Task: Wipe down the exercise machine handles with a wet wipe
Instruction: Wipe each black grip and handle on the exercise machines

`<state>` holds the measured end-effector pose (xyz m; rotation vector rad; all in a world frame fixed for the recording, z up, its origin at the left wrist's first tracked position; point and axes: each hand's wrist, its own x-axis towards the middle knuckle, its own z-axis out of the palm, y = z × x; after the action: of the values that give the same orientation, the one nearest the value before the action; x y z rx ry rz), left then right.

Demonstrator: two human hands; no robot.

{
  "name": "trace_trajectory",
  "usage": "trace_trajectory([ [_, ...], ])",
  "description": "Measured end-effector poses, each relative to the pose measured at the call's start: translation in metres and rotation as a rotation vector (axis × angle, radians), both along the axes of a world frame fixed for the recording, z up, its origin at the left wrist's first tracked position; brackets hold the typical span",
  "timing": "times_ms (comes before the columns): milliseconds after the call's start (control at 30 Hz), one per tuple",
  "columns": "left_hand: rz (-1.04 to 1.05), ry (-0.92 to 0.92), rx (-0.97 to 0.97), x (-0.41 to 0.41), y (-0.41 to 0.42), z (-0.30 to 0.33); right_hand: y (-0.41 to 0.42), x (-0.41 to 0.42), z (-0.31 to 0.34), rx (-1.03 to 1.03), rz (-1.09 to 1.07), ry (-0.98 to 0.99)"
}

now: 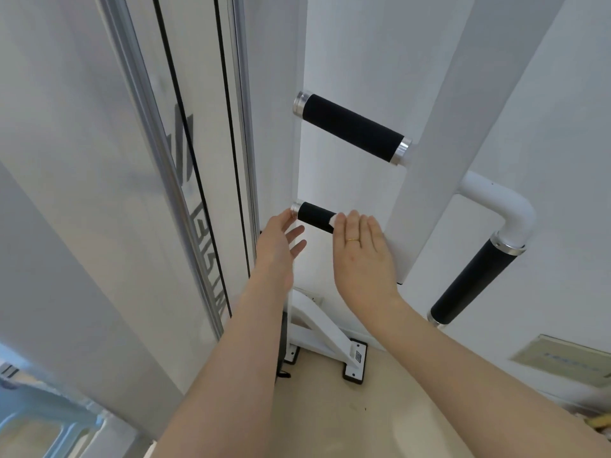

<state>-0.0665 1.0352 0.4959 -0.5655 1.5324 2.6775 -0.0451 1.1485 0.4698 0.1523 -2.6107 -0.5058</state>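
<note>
Your right hand (360, 256) lies flat over the right end of the lower handle (314, 217), fingers (355, 226) straight and together, a thin gold ring (352, 240) on one of them. A small white corner of the wet wipe (333, 220) shows at the fingertips, pressed between the hand and the black grip; the rest of the wipe is hidden under the palm. Your left hand (277, 246) is relaxed and holds nothing, fingers straight and slightly spread; its uppermost fingertip is at the silver end cap (295, 209) on the handle's left end, though contact cannot be confirmed.

Lower handle: short horizontal bar, black foam-like grip, polished metal cap at the left, right half covered by your hand. Upper handle (352, 128): same build, black grip with silver caps at both ends, tilted down to the right, well above both hands and untouched. A third black handle (474, 282) hangs at an angle from a white curved tube (502, 206) on the right, well apart from your hands.

Both horizontal handles span between white uprights of the machine frame (439, 160). A silver rail (158, 160) and black cables (228, 127) run down the panel on the left. The white base bracket (327, 338) stands on a beige floor (347, 408) against a white wall (568, 127).
</note>
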Motion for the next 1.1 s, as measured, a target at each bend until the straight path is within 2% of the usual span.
trace_trajectory([
  [67, -0.023, 0.008, -0.042, 0.001, 0.002, 0.000, -0.006, -0.006, 0.003, -0.084, 0.009, 0.027],
  [133, -0.047, 0.034, -0.112, 0.002, 0.004, 0.001, -0.024, -0.022, 0.010, -0.200, 0.104, -0.039],
  [200, -0.051, 0.047, -0.122, 0.001, 0.002, -0.001, -0.037, -0.035, 0.017, -0.231, 0.209, -0.103],
  [300, -0.032, 0.016, -0.133, -0.003, -0.003, -0.003, -0.025, -0.039, 0.020, -0.283, 0.255, -0.126],
  [467, -0.038, -0.021, -0.338, -0.011, -0.003, 0.001, -0.001, -0.036, 0.002, -0.314, 0.321, 0.083],
  [533, -0.072, -0.003, -0.377, -0.011, -0.004, 0.004, -0.015, -0.040, 0.010, -0.332, 0.395, 0.028],
  [633, -0.080, 0.013, -0.379, -0.012, -0.007, 0.004, -0.024, -0.049, 0.020, -0.255, 0.477, -0.123],
  [700, -0.065, 0.009, -0.339, -0.014, -0.009, 0.002, -0.010, -0.047, 0.014, -0.207, 0.565, -0.068],
  [767, -0.053, 0.008, -0.297, -0.014, -0.009, -0.001, 0.009, -0.044, 0.003, -0.078, 0.597, 0.078],
  [833, -0.043, -0.004, -0.273, -0.015, -0.004, -0.001, 0.029, -0.039, -0.015, 0.047, 0.629, 0.140],
  [900, -0.030, -0.033, -0.271, -0.018, 0.000, -0.001, 0.041, -0.029, -0.031, 0.012, 0.696, 0.108],
  [967, -0.018, -0.037, -0.324, -0.020, 0.003, -0.003, 0.042, -0.019, -0.041, -0.184, 0.702, -0.002],
  [1000, -0.017, -0.013, -0.369, -0.021, 0.002, -0.005, 0.035, -0.013, -0.043, -0.427, 0.658, -0.084],
  [1033, -0.022, 0.016, -0.418, -0.022, 0.001, -0.007, 0.023, -0.009, -0.040, -0.740, 0.566, -0.139],
  [1100, -0.040, 0.068, -0.496, -0.022, -0.001, -0.009, -0.001, -0.013, -0.037, -1.514, 0.198, -0.213],
])
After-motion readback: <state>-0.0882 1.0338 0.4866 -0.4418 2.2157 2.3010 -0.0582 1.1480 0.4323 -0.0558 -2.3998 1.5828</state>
